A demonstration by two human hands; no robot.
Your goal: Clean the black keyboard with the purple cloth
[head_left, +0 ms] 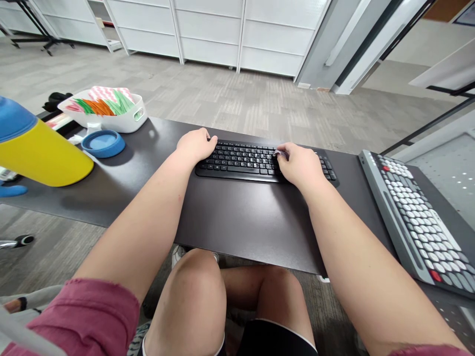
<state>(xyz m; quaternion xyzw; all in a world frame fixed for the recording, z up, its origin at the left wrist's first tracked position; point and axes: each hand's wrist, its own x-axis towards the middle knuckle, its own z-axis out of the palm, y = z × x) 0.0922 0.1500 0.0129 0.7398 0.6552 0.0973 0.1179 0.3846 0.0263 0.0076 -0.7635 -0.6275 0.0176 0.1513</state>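
Note:
A black keyboard [243, 160] lies flat on the dark table in front of me. My left hand [196, 144] is closed around its upper left end, thumb over the top edge. Over the keys toward the right end, my right hand [301, 162] is closed on a small crumpled greyish wipe [281, 153], most of which the fingers hide. That hand also covers part of the keys beside the number pad.
A grey keyboard with round white keys [419, 217] stands at the right. On the left are a yellow and blue container [44, 153], a round blue lid [103, 144] and a white basket [129, 121] of colourful cloths. The table's front edge [245, 257] lies above my knees.

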